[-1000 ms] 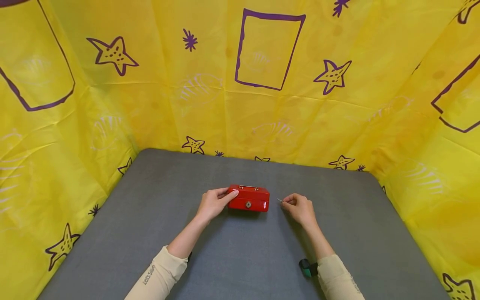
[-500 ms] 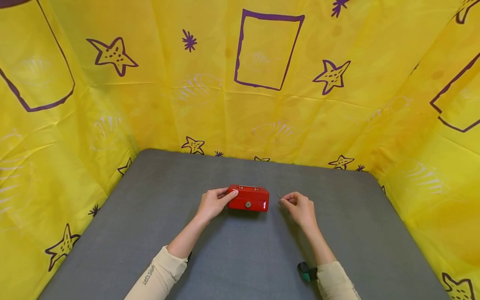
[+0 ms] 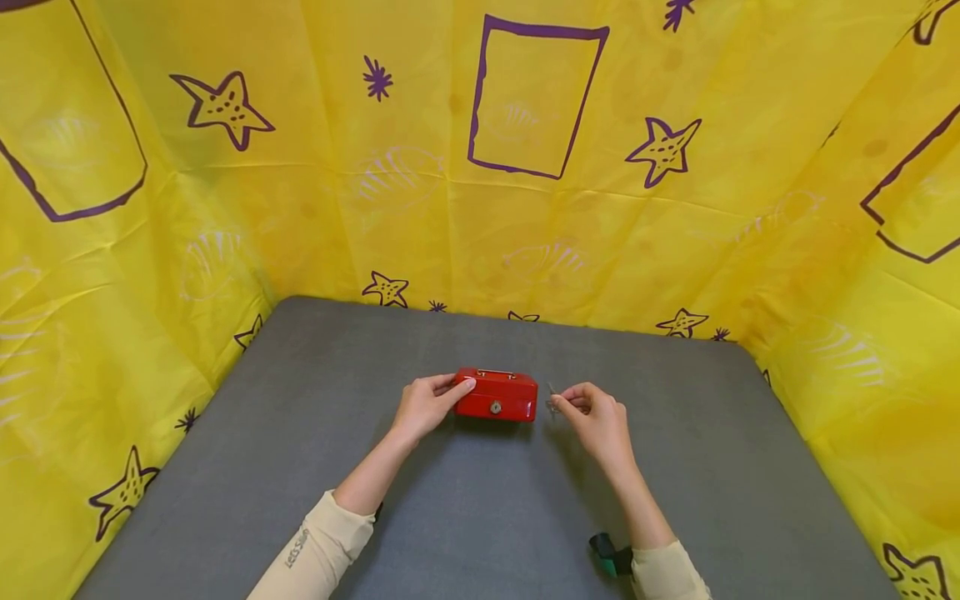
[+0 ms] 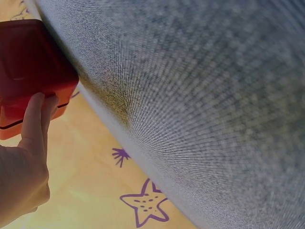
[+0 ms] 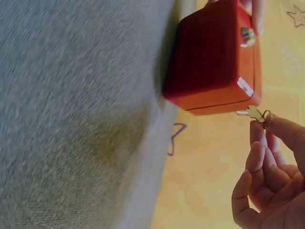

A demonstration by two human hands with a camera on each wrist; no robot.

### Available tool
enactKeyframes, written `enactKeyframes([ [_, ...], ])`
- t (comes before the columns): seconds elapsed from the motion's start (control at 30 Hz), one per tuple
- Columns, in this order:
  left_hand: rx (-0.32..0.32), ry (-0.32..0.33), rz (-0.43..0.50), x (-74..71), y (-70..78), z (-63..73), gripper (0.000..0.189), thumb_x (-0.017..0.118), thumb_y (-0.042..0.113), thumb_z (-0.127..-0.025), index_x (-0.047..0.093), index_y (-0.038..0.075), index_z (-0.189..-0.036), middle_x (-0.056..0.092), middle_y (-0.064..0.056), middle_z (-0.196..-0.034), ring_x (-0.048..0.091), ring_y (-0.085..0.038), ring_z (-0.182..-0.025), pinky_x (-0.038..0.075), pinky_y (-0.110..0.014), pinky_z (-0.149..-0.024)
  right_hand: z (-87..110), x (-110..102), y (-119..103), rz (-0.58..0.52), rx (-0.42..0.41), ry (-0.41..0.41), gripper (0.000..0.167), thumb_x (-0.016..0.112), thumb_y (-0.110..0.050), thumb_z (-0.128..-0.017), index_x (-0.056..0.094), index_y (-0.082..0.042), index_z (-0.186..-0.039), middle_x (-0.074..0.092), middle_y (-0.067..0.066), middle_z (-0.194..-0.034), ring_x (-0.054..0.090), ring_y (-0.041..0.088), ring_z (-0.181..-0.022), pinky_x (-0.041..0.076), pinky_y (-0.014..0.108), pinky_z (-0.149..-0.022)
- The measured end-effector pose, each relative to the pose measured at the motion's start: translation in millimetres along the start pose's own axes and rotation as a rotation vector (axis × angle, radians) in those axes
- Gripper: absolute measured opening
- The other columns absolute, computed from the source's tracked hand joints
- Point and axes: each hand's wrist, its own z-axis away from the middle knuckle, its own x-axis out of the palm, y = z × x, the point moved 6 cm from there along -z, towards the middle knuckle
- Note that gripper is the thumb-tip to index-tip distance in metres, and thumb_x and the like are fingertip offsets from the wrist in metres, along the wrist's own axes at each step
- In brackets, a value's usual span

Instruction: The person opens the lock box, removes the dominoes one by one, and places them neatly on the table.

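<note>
A small red cash box (image 3: 495, 400) with a metal top handle and a round front lock (image 3: 496, 407) stands with its lid down. My left hand (image 3: 424, 410) grips its left end, thumb at the front upper corner and fingers toward the back. In the left wrist view, fingers (image 4: 33, 117) of that hand lie against the box (image 4: 33, 62). Just right of the box, my right hand (image 3: 600, 421) pinches a small key (image 5: 251, 112) on a metal ring (image 5: 268, 116) between thumb and index finger. The key's blade points away from the fingertips, apart from the box.
A grey table (image 3: 465, 517) lies under both hands. Yellow cloth (image 3: 405, 225) printed with purple starfish rises along its back and sides. A dark strap with a green part (image 3: 611, 557) is on the right wrist.
My right hand has moved slightly left, bringing the key closer to the box's right end, and the key has turned in the fingers. The left hand and box stay in place.
</note>
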Motion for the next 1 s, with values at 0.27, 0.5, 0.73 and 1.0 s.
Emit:
enactKeyframes([
  [0.27,0.001,0.006,0.01,-0.1,-1.3,-1.5,0.06,0.071,0.045,-0.087,0.063,0.003,-0.128,0.067,-0.015,-0.119,0.066,-0.027,-0.106,0.055,-0.039,-0.085,7.0,4.3,-18.1,-0.006,-0.021,-0.018,0.017,0.079,-0.026,-0.084,0.069,-0.012,-0.08,0.067,-0.004,-0.071,0.059,0.013,-0.065,0.05,0.026,-0.057],
  [0.5,-0.011,0.008,0.028,-0.1,-2.1,-2.3,0.059,0.072,0.043,-0.086,0.061,0.008,-0.133,0.064,-0.015,-0.125,0.063,-0.027,-0.113,0.054,-0.04,-0.088,11.3,16.2,-27.1,-0.009,-0.036,-0.079,0.018,0.078,-0.028,-0.084,0.068,-0.015,-0.077,0.063,-0.006,-0.067,0.054,0.013,-0.06,0.047,0.025,-0.053],
  [0.73,-0.031,-0.006,0.036,2.0,-2.3,-2.5,0.061,0.071,0.046,-0.087,0.058,0.012,-0.136,0.058,-0.016,-0.133,0.061,-0.029,-0.116,0.053,-0.041,-0.088,15.1,26.6,-34.8,-0.006,-0.069,-0.121,0.018,0.08,-0.024,-0.083,0.068,-0.014,-0.075,0.062,-0.007,-0.064,0.052,0.012,-0.057,0.046,0.024,-0.051],
  [1.0,-0.019,0.008,0.021,0.9,-2.3,-3.3,0.06,0.072,0.046,-0.086,0.06,0.012,-0.134,0.06,-0.016,-0.13,0.062,-0.028,-0.114,0.054,-0.041,-0.087,19.7,35.4,-43.0,0.026,-0.143,-0.126,0.02,0.082,-0.026,-0.08,0.067,-0.018,-0.07,0.059,-0.013,-0.059,0.051,0.007,-0.052,0.044,0.024,-0.05],
])
